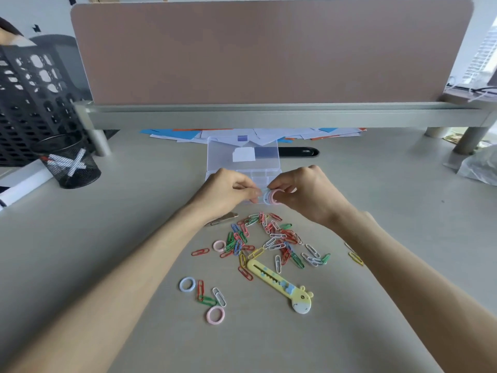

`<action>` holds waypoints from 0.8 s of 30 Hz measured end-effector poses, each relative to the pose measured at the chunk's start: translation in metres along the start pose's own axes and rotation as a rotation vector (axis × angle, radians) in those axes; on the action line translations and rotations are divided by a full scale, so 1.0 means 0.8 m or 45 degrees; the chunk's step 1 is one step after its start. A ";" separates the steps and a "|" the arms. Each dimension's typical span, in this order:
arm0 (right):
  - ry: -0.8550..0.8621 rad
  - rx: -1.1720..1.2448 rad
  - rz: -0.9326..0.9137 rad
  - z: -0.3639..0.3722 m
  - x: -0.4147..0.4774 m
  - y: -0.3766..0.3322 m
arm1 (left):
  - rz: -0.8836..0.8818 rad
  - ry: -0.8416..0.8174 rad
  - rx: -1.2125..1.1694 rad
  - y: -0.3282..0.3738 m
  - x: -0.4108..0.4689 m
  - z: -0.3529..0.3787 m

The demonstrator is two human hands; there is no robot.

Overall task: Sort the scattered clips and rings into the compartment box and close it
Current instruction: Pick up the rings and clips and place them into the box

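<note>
A clear compartment box [265,175] lies open on the desk, its lid [243,154] tipped back. Over its front edge my left hand [228,193] and my right hand [309,193] meet, both pinching a small stack of pink and blue rings [271,197]. Several coloured paper clips [271,238] lie scattered in a pile below the hands. Loose on the desk are a pink ring [219,245], a blue ring [187,284] and another pink ring [215,315]. The hands hide most of the box's compartments.
A yellow giraffe-shaped cutter [282,285] lies among the clips. A black mesh pen cup [70,164] and a black crate [32,103] stand at the left. Papers [242,134] lie under the monitor shelf [269,114]. A plastic bag [481,165] sits at the right.
</note>
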State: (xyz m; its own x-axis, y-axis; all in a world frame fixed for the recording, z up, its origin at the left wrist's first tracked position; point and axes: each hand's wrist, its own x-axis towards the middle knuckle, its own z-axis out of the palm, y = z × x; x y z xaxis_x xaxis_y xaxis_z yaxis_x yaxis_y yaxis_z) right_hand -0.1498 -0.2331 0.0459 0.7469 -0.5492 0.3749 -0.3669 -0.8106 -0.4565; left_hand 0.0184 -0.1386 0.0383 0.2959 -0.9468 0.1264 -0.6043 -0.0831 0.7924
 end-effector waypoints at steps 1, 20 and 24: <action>0.005 -0.021 0.003 -0.002 0.002 0.003 | 0.015 -0.023 -0.030 -0.002 0.004 0.001; -0.245 -0.365 -0.141 0.010 0.053 0.041 | 0.262 0.242 0.437 -0.037 0.036 0.021; -0.263 -0.397 -0.232 0.010 0.056 0.043 | 0.261 0.237 0.436 -0.036 0.037 0.018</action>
State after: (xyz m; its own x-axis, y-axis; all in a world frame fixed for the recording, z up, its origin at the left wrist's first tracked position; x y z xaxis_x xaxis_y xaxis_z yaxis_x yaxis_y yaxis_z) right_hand -0.1243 -0.2838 0.0409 0.8991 -0.3641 0.2429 -0.3448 -0.9311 -0.1191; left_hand 0.0339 -0.1687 0.0111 0.2537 -0.8850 0.3904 -0.8653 -0.0273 0.5005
